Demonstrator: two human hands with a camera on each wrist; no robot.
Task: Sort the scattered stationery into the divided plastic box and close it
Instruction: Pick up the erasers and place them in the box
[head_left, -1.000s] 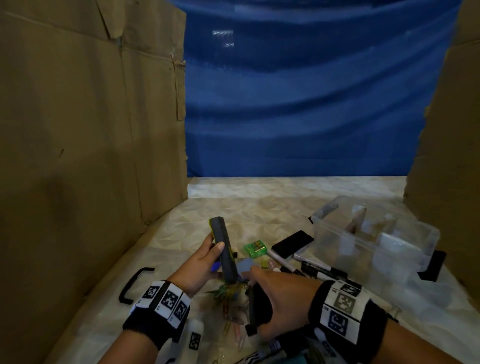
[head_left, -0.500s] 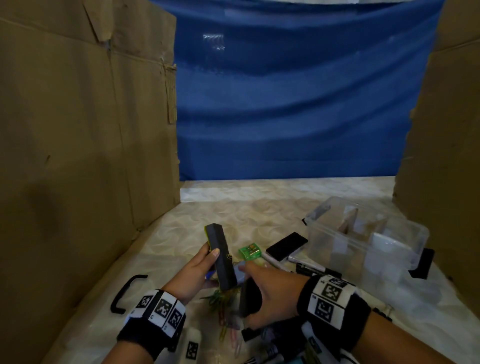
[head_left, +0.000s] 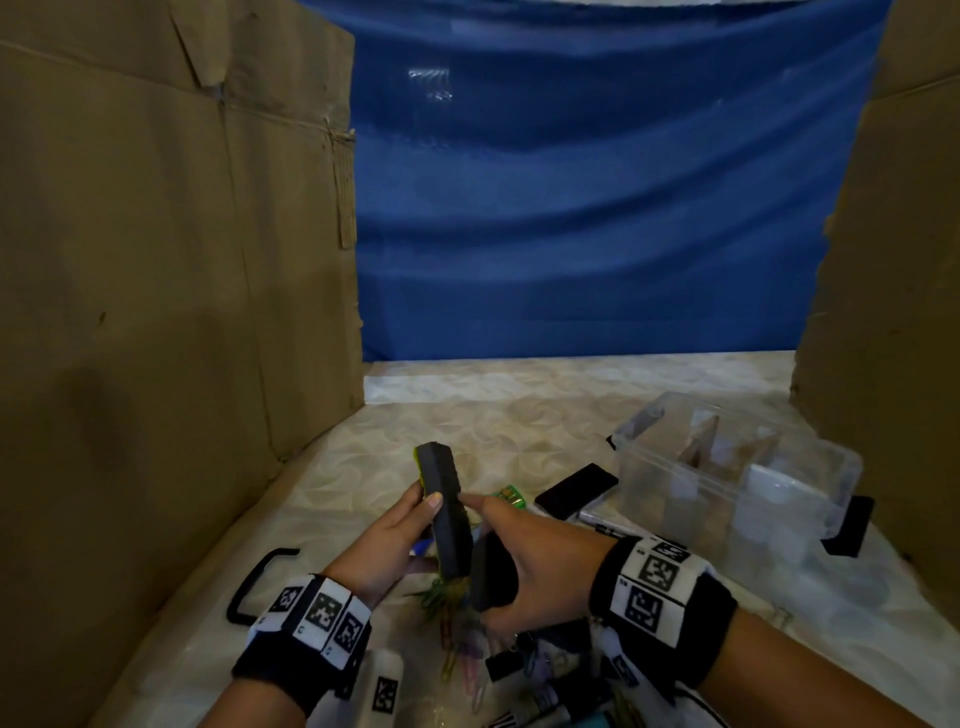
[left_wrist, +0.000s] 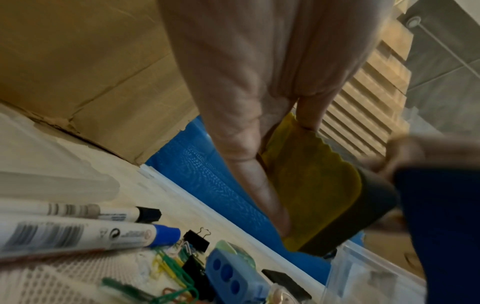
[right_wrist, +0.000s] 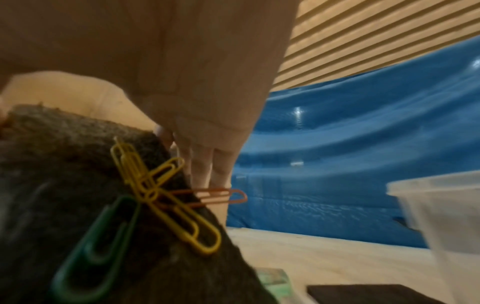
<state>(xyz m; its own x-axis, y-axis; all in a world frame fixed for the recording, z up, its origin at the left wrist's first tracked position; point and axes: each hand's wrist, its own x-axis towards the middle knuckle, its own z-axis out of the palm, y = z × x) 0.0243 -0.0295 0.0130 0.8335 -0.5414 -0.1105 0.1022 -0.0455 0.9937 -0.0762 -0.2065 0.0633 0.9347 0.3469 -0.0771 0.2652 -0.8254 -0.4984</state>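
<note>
My left hand (head_left: 397, 535) holds a whiteboard eraser (head_left: 445, 512) upright over the table, its black felt facing my right hand. Its yellow back (left_wrist: 311, 185) shows in the left wrist view. Several coloured paper clips (right_wrist: 166, 197) cling to the felt (right_wrist: 78, 164) and hang from its lower end (head_left: 441, 597). My right hand (head_left: 540, 561) grips a second dark eraser (head_left: 493, 577), and its forefinger reaches the first eraser's edge. The clear divided plastic box (head_left: 675, 499) stands open at the right, apart from both hands.
Cardboard walls stand at the left (head_left: 156, 260) and right (head_left: 893, 260), with a blue sheet (head_left: 597, 208) behind. On the table lie a black handle (head_left: 260, 582), a flat black item (head_left: 576, 488), a green sharpener (head_left: 511, 496), markers (left_wrist: 78, 236), a blue sharpener (left_wrist: 233, 273) and binder clips (head_left: 504, 665).
Both hands have drawn a little closer together with their erasers. The right forefinger now lies against the upright eraser. The head view has shifted slightly.
</note>
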